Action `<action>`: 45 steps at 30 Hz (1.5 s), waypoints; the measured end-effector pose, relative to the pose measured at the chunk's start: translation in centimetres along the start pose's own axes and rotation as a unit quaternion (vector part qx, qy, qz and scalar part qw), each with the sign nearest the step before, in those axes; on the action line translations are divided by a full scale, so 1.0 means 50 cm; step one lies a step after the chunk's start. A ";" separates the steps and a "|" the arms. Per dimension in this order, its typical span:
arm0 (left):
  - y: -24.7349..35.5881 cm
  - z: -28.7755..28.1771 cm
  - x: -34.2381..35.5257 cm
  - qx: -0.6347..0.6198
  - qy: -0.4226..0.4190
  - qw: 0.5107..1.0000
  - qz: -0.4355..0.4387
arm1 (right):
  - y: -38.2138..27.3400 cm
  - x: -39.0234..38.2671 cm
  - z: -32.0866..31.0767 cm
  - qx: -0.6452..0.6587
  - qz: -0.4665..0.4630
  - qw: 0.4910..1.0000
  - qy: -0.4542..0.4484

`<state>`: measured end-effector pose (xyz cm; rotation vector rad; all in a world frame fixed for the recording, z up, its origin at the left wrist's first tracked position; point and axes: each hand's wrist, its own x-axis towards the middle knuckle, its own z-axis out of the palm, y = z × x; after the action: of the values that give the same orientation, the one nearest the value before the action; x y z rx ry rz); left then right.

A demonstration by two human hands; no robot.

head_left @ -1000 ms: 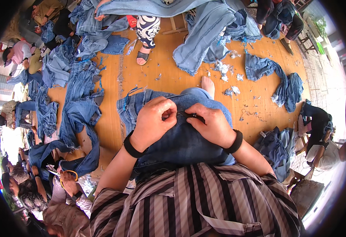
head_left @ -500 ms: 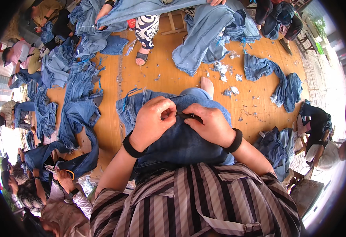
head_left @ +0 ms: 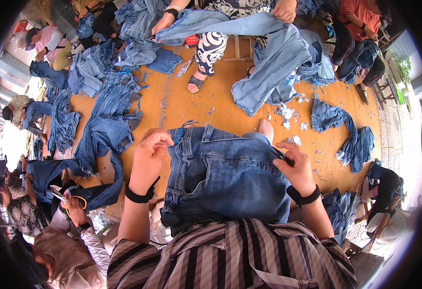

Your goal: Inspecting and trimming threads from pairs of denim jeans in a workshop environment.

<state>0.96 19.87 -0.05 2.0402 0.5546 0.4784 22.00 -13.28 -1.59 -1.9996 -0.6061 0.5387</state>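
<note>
A pair of blue jeans (head_left: pixel 240 180) is spread across my lap, with the waistband at the left and a pocket opening showing. My left hand (head_left: pixel 147 161) is closed at the waistband's upper corner, its fingertips pinching the edge. Blue threads (head_left: pixel 184 126) stick up beside those fingers. Over the right part of the jeans, my right hand (head_left: pixel 297 168) is closed around a small black tool (head_left: pixel 284 157), mostly covered by the fingers; its exact kind is hidden. Both wrists wear black bands.
Denim pieces (head_left: pixel 109 118) lie heaped at the left, and another piece (head_left: pixel 336 120) at the right. Pale lint (head_left: pixel 285 113) is scattered on the orange-brown floor (head_left: pixel 211 106). Across from me a person's hands (head_left: pixel 285 9) stretch light denim. At lower left a co-worker holds yellow-handled scissors (head_left: pixel 76 207).
My hands have moved apart, the left to the waistband corner and the right outward with the black tool. The jeans now lie flatter, showing waistband and pocket. The view has shifted.
</note>
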 end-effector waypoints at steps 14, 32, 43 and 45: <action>0.026 0.094 -0.052 0.061 -0.105 0.990 -0.074 | 0.046 0.036 0.020 0.088 0.072 0.993 -0.009; 0.038 0.079 -0.080 -0.015 -0.027 1.000 -0.003 | -0.154 0.029 0.171 -0.109 -0.191 0.964 -0.149; 0.005 0.102 -0.097 0.031 0.011 0.999 0.026 | -0.177 0.022 0.205 -0.157 -0.196 0.950 -0.184; 0.003 0.102 -0.098 0.020 0.009 1.000 0.021 | -0.179 0.022 0.206 -0.159 -0.208 0.947 -0.185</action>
<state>-0.32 13.55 -2.95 2.0915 0.5366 0.5154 14.98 -1.92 1.44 -1.9915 -1.3865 0.5850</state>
